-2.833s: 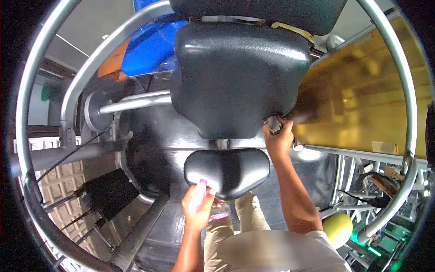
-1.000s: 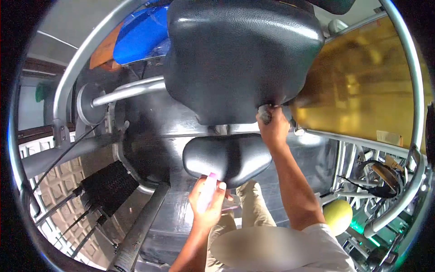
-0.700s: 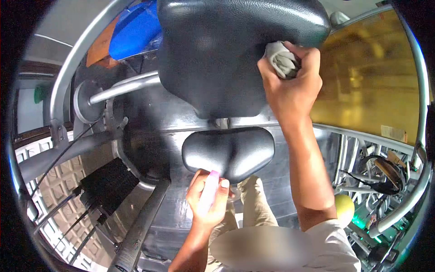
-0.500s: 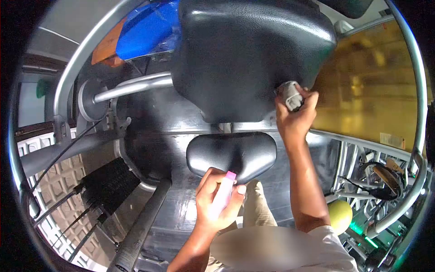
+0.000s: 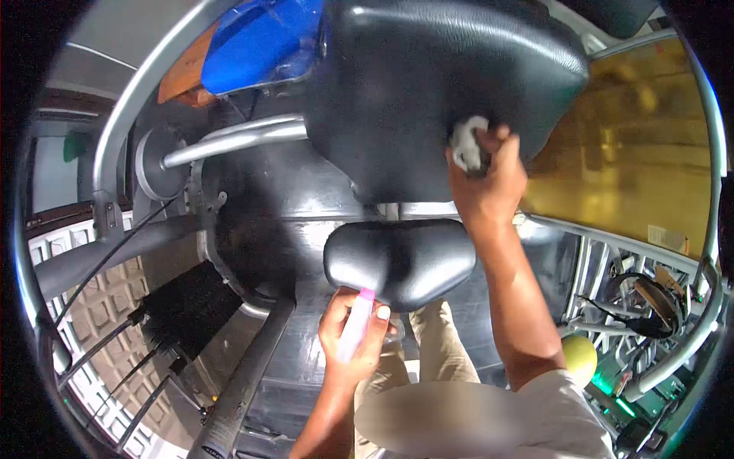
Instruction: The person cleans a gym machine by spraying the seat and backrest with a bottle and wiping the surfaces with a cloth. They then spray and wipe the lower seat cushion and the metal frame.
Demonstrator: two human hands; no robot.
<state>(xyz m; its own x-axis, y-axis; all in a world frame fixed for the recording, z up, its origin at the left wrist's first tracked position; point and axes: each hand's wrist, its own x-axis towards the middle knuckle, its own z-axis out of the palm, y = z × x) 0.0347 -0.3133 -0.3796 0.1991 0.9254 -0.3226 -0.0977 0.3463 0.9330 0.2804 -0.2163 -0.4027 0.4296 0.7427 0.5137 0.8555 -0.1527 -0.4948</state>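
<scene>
My right hand (image 5: 493, 191) is closed around a crumpled greyish-white cloth (image 5: 467, 142), held against the lower right part of a large black padded backrest (image 5: 390, 99). Lower down, my left hand (image 5: 340, 348) grips a slim pale-pink bottle (image 5: 356, 327) with a brighter pink top, tilted upward. The bottle is just in front of a smaller black padded seat (image 5: 401, 260). Blur hides the exact finger positions on the cloth.
Curved silver frame tubes (image 5: 126, 115) arch around both sides. A silver bar (image 5: 237, 143) runs from the backrest to a round disc at left. A yellowish panel (image 5: 627, 145) stands at right, a yellow ball (image 5: 579, 359) below it. A blue object (image 5: 260, 46) lies upper left.
My right hand has moved the cloth left and slightly up across the backrest. My left hand with the bottle has shifted a little left, while the view has drifted slightly.
</scene>
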